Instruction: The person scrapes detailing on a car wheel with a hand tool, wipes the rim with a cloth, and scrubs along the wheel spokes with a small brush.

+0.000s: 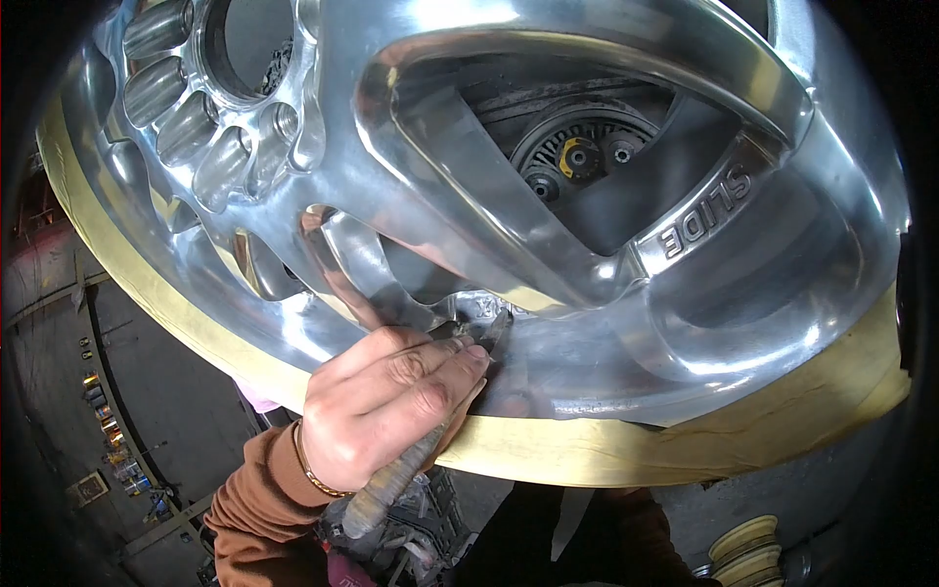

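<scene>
My left hand point(391, 406) comes in from the lower left in a brown sleeve, with a thin bracelet at the wrist. Its fingers are closed around a slim hand tool point(377, 499) with a worn, light-coloured handle and a dark tip; its exact kind is unclear. The tip is against or very close to raised lettering on the inner lip of a polished metal wheel rim point(587, 362). "SLIDE" stands out in raised letters on the rim's right side. Yellow masking tape point(558, 455) covers the outer edge. My right hand is out of sight; a brown sleeve point(641, 533) shows at lower right.
Through a spoke opening, a round mechanical part point(579, 157) with a yellow piece is visible behind the rim. Several small colourful objects point(112, 440) lie in a row at the left. Stacked yellowish rims point(743, 548) are at lower right. Cluttered equipment point(416, 528) sits below the hand.
</scene>
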Available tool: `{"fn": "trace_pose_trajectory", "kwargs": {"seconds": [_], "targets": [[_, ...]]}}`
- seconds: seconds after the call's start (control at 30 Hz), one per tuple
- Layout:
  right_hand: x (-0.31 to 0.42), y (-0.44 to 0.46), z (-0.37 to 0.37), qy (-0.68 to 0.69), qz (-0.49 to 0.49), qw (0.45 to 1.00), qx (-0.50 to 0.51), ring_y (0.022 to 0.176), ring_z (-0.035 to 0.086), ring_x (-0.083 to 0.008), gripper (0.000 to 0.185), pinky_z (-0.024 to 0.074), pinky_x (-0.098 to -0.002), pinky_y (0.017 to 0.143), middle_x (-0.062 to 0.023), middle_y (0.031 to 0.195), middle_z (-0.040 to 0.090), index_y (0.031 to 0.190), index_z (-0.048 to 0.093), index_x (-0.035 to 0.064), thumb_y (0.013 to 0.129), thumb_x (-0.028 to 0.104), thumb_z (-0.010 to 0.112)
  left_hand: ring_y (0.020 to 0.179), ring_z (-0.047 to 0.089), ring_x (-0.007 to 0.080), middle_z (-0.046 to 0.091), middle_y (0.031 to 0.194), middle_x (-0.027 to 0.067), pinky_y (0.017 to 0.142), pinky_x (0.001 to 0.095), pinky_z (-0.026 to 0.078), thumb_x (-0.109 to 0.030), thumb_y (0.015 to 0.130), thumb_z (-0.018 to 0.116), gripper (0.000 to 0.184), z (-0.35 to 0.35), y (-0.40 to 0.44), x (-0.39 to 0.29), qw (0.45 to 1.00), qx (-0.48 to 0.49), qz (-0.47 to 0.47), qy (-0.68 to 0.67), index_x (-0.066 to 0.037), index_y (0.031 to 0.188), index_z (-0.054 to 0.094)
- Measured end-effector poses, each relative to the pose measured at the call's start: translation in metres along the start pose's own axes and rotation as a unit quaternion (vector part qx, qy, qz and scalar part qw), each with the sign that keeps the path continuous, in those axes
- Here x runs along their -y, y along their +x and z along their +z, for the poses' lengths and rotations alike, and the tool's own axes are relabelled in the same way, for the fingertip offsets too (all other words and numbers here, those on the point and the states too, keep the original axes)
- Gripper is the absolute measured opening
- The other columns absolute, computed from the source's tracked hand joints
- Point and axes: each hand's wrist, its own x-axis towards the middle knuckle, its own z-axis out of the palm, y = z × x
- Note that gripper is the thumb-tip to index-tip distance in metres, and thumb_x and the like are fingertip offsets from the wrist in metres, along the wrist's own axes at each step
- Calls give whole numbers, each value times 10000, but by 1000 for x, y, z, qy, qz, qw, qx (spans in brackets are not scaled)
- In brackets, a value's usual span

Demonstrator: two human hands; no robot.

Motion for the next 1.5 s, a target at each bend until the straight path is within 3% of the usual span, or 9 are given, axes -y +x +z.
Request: {"fn": "trace_pose_trajectory", "kwargs": {"seconds": [0.17, 0.7, 1.0, 1.3, 1.37, 1.5], "targets": [[0, 0, 0, 1, -1, 1000, 0, 913, 483, -336, 250, 349, -537, 806, -86, 906, 595, 860, 570, 189, 665, 328, 642, 780, 623, 255, 647, 879, 156, 693, 311, 523, -40, 577, 683, 322, 0, 1, 1, 998, 20, 37, 39, 42, 888, 665], [-2, 2, 1, -1, -7, 1000, 2, 907, 481, -335, 238, 348, -538, 804, -86, 903, 593, 843, 566, 185, 667, 328, 640, 778, 626, 253, 646, 853, 151, 686, 307, 520, -49, 574, 687, 313, 2, -1, 2, 1000, 0, 23, -2, 59, 866, 654], [-3, 2, 0, -2, -8, 1000, 1, 904, 480, -334, 232, 347, -539, 803, -87, 902, 592, 833, 563, 182, 668, 328, 638, 703, 626, 250, 640, 817, 157, 628, 295, 521, 75, 547, 700, 315, 6, 0, 0, 999, -28, -9, -23, 68, 858, 652], [-2, 3, -1, -2, -7, 1000, 0, 901, 479, -334, 226, 346, -540, 802, -87, 900, 591, 823, 560, 180, 669, 328, 637, 758, 631, 263, 648, 866, 166, 676, 303, 522, -13, 562, 679, 346, 4, 3, 4, 999, -10, -5, -32, 65, 898, 656], [-2, 2, -1, -3, -7, 1000, 0, 900, 479, -334, 225, 346, -540, 802, -87, 900, 591, 821, 560, 179, 670, 328, 636, 649, 638, 250, 676, 803, 162, 584, 297, 498, 101, 605, 694, 253, 9, 4, 6, 998, -47, 13, -32, 69, 853, 649], [-2, 3, -1, -3, -7, 1000, 0, 899, 479, -334, 223, 346, -540, 801, -87, 899, 590, 816, 559, 178, 670, 328, 636, 640, 638, 244, 674, 787, 161, 574, 294, 496, 99, 603, 687, 242, 9, 7, 3, 998, -52, 4, -30, 65, 839, 649]]}}
